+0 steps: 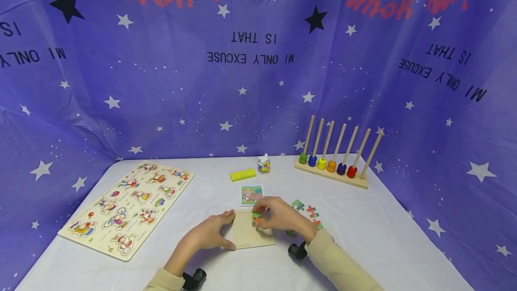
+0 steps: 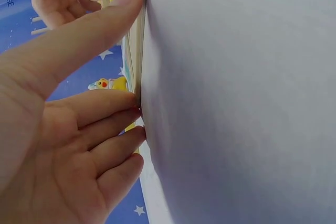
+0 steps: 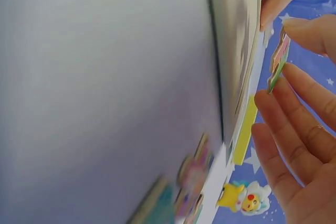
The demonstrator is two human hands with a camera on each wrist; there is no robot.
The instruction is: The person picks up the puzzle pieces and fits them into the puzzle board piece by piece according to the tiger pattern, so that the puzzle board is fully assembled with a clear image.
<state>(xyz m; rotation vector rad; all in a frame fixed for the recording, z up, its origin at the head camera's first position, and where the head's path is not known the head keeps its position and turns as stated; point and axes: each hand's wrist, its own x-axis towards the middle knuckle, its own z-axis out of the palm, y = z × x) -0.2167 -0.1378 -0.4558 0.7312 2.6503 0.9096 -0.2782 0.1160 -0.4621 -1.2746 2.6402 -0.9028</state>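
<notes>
A shallow square wooden puzzle tray (image 1: 247, 236) lies on the white table, its bare bottom showing. My left hand (image 1: 207, 233) is at its left edge, with thumb and fingers spread; in the left wrist view the thumb (image 2: 113, 17) and fingertips touch the rim. Over the tray's upper right part, my right hand (image 1: 280, 214) pinches a green and reddish jigsaw piece (image 3: 280, 61) between thumb and fingers. Several loose jigsaw pieces (image 1: 298, 205) lie right of the tray, some partly hidden by the right arm. Just behind the tray is a small picture card (image 1: 251, 195).
Behind the card are a yellow block (image 1: 243, 174) and a small white and yellow figurine (image 1: 264, 164). A wooden peg rack (image 1: 331, 175) with coloured beads stands back right. A large picture puzzle board (image 1: 155, 192) lies at left. A purple curtain (image 1: 258, 102) borders the table.
</notes>
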